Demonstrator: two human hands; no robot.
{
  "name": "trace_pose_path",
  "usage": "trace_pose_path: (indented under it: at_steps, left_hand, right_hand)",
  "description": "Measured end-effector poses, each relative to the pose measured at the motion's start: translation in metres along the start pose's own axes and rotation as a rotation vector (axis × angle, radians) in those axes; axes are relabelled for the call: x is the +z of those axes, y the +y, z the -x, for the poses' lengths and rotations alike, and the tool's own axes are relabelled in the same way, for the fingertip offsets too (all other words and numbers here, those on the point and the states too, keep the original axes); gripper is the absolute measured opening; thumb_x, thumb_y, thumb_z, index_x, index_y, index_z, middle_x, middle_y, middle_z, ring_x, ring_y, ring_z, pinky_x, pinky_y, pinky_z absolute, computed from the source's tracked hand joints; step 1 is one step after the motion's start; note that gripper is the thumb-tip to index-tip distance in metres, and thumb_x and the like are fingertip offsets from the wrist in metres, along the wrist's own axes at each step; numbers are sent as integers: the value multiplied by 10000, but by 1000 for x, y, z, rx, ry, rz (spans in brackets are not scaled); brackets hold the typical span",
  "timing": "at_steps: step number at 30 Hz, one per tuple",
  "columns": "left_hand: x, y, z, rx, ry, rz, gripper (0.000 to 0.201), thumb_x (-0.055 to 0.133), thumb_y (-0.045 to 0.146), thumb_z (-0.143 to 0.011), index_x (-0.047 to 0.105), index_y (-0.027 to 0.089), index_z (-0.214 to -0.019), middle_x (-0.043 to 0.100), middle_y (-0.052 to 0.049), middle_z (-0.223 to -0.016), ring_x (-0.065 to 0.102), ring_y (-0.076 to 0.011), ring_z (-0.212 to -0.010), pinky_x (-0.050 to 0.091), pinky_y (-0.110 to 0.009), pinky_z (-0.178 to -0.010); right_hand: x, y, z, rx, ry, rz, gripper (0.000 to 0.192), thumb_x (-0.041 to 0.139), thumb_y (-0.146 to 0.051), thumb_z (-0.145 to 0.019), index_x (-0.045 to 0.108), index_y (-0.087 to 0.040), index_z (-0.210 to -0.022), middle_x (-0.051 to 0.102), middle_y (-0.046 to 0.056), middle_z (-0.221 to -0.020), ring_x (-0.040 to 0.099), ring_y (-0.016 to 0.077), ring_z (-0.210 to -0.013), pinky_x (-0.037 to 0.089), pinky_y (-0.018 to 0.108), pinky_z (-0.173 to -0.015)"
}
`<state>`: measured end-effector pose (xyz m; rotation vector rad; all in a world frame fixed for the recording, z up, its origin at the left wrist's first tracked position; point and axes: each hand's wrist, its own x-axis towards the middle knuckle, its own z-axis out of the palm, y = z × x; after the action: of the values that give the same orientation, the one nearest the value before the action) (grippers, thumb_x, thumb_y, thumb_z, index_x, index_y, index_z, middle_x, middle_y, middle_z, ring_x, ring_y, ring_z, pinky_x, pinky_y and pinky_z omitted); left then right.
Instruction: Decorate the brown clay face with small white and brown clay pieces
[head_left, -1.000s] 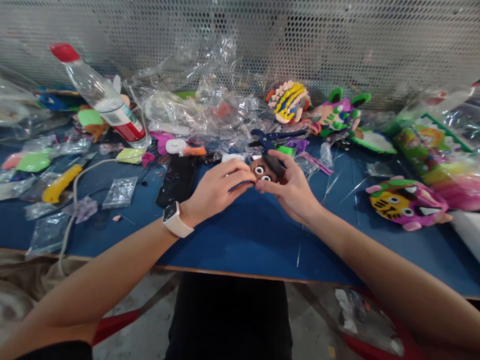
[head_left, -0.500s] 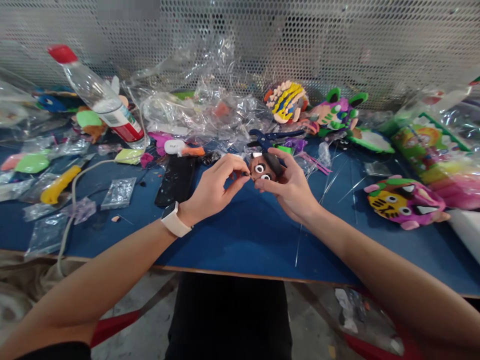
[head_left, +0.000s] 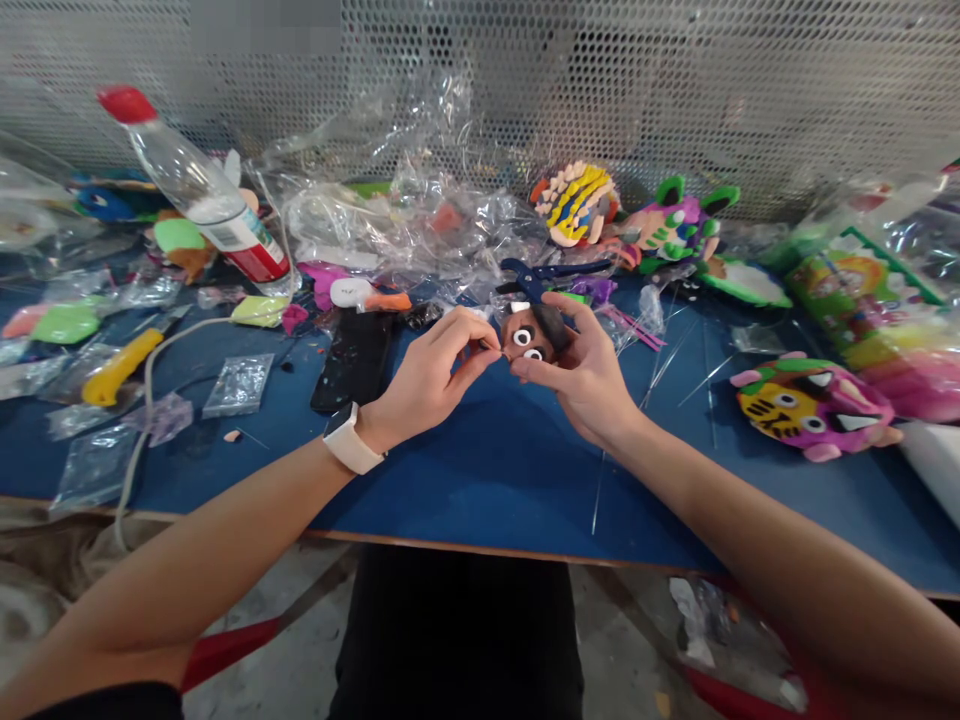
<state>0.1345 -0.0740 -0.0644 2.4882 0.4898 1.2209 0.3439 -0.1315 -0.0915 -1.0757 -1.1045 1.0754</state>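
My right hand [head_left: 589, 375] holds a small brown clay figure [head_left: 529, 338] with two white-and-black eyes, above the middle of the blue table [head_left: 480, 480]. My left hand [head_left: 435, 375], a pale watch on its wrist, pinches its fingertips together right at the figure's left side; a tiny dark bit shows between thumb and forefinger, too small to name. Blue pliers [head_left: 536, 275] lie just behind the figure.
A black phone [head_left: 352, 360] lies left of my hands. A tilted bottle with a red cap [head_left: 199, 190], crumpled clear plastic [head_left: 405, 215], a yellow cutter [head_left: 116, 365] and small bags fill the left. Finished clay faces [head_left: 814, 405] and packs sit on the right, thin wires nearby.
My left fingers have drawn back slightly from the figure's front and curled into a tighter pinch at its left edge. My right hand keeps the figure almost still.
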Motion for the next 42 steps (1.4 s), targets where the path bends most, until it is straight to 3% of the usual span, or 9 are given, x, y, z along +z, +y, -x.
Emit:
trace_pose_path:
  at_steps: [6,11,13,16,20,24,32,42]
  left_hand:
    - [-3,1,2,-72,3,173,150,466,291,-1140,540,210,-1038,637,-48,-977,607,-144,-805,518,-301,-772]
    - [-7,4,3,-5,-302,90,323,389,333,-1166,555,204,-920,634,-11,-819,581,-131,-685,468,-271,-669]
    - [-5,5,3,51,-400,61,334,410,339,-1163,606,193,-936,690,-23,-844,634,-139,-709,481,-266,-667]
    - [-2,6,2,-28,-308,43,258,502,326,-1136,703,180,-1067,777,-57,-975,725,-158,-800,540,-263,-722]
    - [2,2,2,-363,-81,192,247,614,367,-1085,760,173,-1128,798,-47,-902,712,-127,-627,575,-245,-623]
    - [4,-4,3,-514,-52,420,333,692,470,-1034,779,162,-1125,809,-68,-904,720,-129,-581,580,-235,-528]
    - [3,-1,0,-525,-83,392,352,706,481,-1020,755,153,-902,751,-33,-762,683,-106,-537,556,-213,-538]
    - [3,3,-2,-532,-100,369,274,649,380,-1051,678,163,-886,664,10,-681,642,-87,-515,502,-198,-520]
  right_hand:
    - [-13,11,-10,-84,45,69,917,964,-488,-704,451,-405,-1459,687,41,-1241,750,316,-1079,676,567,-918]
    - [-14,10,-11,-127,23,101,975,950,-537,-720,405,-425,-1520,673,60,-1312,737,347,-1144,664,580,-934]
    - [-12,7,-9,-129,9,100,961,929,-570,-743,396,-430,-1530,670,66,-1333,739,351,-1145,666,580,-925]
    - [-8,0,-5,-126,26,94,934,912,-605,-758,406,-424,-1522,667,76,-1344,743,348,-1127,671,578,-913]
    - [-3,-9,1,-122,53,116,996,933,-626,-734,385,-420,-1540,641,103,-1392,721,366,-1172,650,612,-962]
    - [0,-11,4,-137,34,157,1008,938,-624,-735,372,-420,-1544,624,116,-1401,674,395,-1263,633,630,-985]
    - [3,-9,7,-179,20,224,888,924,-567,-776,428,-408,-1495,635,111,-1355,670,405,-1261,652,624,-936]
    - [-1,-5,4,-201,91,240,858,923,-574,-772,454,-395,-1468,657,114,-1317,703,397,-1188,666,616,-888]
